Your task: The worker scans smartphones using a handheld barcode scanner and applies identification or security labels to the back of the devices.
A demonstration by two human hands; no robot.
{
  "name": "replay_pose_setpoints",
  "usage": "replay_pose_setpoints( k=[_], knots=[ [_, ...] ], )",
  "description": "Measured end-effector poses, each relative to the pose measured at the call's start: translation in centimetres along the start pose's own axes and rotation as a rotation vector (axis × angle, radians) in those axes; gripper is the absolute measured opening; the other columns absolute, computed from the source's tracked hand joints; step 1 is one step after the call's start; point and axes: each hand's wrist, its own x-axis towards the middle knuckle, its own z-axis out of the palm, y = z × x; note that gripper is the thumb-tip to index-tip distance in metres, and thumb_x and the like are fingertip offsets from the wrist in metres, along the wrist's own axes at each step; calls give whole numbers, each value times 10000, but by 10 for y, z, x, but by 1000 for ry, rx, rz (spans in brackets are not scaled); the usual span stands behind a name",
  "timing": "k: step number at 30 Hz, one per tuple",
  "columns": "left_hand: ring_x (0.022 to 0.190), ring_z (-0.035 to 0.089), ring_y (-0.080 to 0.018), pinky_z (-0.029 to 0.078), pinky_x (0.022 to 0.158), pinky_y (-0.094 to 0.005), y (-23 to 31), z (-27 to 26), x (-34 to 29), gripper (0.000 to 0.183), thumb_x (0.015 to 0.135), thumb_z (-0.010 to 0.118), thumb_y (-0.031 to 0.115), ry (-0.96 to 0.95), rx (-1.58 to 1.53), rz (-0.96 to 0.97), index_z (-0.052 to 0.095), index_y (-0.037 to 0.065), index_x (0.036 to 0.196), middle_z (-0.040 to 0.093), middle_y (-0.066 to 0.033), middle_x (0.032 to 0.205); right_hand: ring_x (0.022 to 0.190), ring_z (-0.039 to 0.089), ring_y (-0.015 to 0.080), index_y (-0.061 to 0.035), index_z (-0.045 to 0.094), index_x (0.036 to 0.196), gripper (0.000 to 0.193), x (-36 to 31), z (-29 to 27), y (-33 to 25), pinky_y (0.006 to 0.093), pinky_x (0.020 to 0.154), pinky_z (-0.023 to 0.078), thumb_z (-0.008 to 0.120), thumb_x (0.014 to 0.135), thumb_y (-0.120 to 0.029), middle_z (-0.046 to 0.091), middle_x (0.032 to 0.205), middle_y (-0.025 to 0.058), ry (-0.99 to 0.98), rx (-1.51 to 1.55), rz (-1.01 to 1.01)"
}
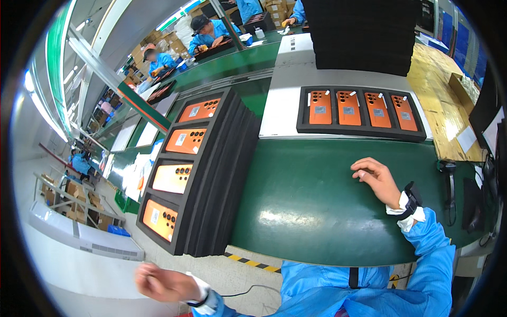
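Note:
My right hand hovers over or rests on the green work table, holding nothing, its fingers loosely bent and apart. Beyond it lies a black foam tray with several orange phones set in a row, camera sides up. Off the table's left edge, my left hand is low and smeared by motion; its fingers look curled, and nothing in it can be made out. Nearest to that hand stands a stack of black foam trays. The stack's top tray carries several orange phones, with pale labels on their backs.
A tall black foam stack stands at the back on a grey-white board. At right are a handheld scanner, cables and a yellowish wooden surface. A slanted metal post rises at left. People in blue work farther along the line.

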Motion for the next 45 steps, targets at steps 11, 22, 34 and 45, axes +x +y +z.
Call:
replay_pose_setpoints(
  k=[11, 22, 34, 45],
  knots=[
    [1356, 574, -221, 450, 1146, -363, -145, -61, 16, 543, 1169, 462, 382, -147, 108, -852, 473, 10, 1564, 555, -143, 1502, 1017, 719, 182, 27, 741, 1166, 188, -3, 16, -2, 315, 875, 572, 613, 1040, -27, 678, 1235, 81, -29, -22, 6],
    [987, 491, -143, 390, 884, -302, 48, -6, -85, 444, 1154, 432, 360, -104, 254, -617, 520, 20, 1427, 565, -60, 1175, 1237, 705, 254, -27, 496, 1542, 644, -40, 83, -23, 378, 1012, 584, 763, 1014, -282, 726, 1297, 141, -629, -72, -77],
    [1284, 540, -234, 403, 1166, -416, 99, 115, -159, 465, 987, 679, 78, -564, -759, -1272, 519, 12, 1419, 523, -124, 1378, 1303, 637, 240, -85, 489, 1541, 611, 1, 98, -63, 471, 1128, 508, 688, 992, -264, 633, 1429, 103, -167, 790, 353],
    [1609, 301, -319, 218, 1317, -569, 157, 150, -196, 964, 895, 710, -3, -453, -1566, -1864, 203, 155, 1700, 286, -108, 1742, 1093, 739, 307, -41, 567, 1456, 721, -169, -45, -3, 438, 987, 613, 649, 879, -467, 712, 1278, 159, 375, 969, 339]
  ],
)
